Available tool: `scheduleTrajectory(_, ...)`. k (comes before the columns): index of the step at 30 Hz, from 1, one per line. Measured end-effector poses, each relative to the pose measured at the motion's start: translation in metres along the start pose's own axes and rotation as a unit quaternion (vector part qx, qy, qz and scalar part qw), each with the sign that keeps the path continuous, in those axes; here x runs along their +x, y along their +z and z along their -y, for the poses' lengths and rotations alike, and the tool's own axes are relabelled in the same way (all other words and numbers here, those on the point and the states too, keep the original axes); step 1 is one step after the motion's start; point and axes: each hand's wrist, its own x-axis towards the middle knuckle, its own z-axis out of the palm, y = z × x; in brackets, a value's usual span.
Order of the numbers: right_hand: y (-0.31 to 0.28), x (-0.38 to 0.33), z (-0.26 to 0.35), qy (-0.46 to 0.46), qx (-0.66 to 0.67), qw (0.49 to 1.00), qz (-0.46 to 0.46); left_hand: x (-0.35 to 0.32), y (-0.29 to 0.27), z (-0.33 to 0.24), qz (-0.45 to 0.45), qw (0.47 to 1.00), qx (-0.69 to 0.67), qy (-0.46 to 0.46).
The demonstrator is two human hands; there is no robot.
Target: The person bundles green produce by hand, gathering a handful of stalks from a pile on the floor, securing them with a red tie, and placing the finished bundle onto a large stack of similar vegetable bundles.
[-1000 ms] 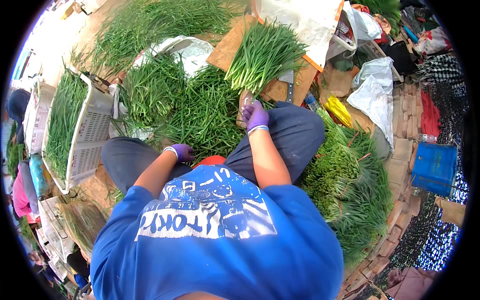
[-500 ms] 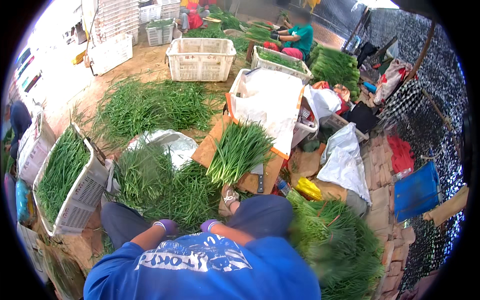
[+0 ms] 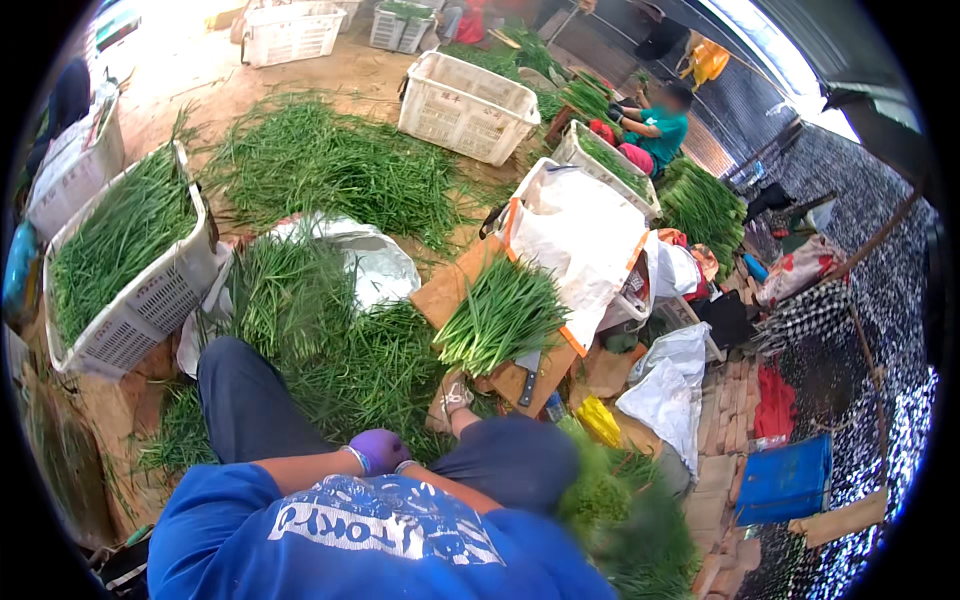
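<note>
My left hand (image 3: 380, 448), in a purple glove, is drawn in close to my belly, its fingers curled round. It meets my right wrist (image 3: 408, 468), and the right hand is mostly hidden behind it. Ahead of my knees, a bunch of chives (image 3: 500, 315) with pale stem ends lies on a wooden board (image 3: 455, 285). Next to the bunch on that board rests a knife (image 3: 528, 380) with a black handle. Loose chives (image 3: 370, 370) are heaped between my legs and against a white plastic sack (image 3: 385, 265).
A white crate (image 3: 140, 310) full of greens stands at the left. Another white crate (image 3: 470, 110) is farther ahead, beyond a green pile (image 3: 330, 175). A white sheet (image 3: 575, 235) drapes a crate. At the right lie more greens (image 3: 640, 520) and a blue box (image 3: 785, 480). A co-worker (image 3: 655, 130) sits far right.
My hands, apart at the lap before, have come together in front of my belly. The view has turned, so the board and crates appear shifted.
</note>
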Motion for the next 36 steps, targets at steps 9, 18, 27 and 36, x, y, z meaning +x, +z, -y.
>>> scheduleTrajectory(9,-0.007,-0.011,-0.014,0.084,0.027,0.991,-0.099,0.019,0.030,0.034,-0.150,0.983,0.049,0.094)
scheduleTrajectory(18,0.008,-0.015,-0.006,0.123,0.023,0.985,-0.121,-0.006,-0.043,-0.002,0.027,0.985,-0.015,0.170)
scheduleTrajectory(27,0.019,-0.019,-0.003,0.128,0.043,0.983,-0.127,0.065,0.051,0.036,-0.027,0.948,0.260,0.181)
scheduleTrajectory(36,0.021,-0.020,-0.009,0.135,0.058,0.980,-0.133,0.016,-0.014,-0.009,0.173,0.930,-0.298,0.125)
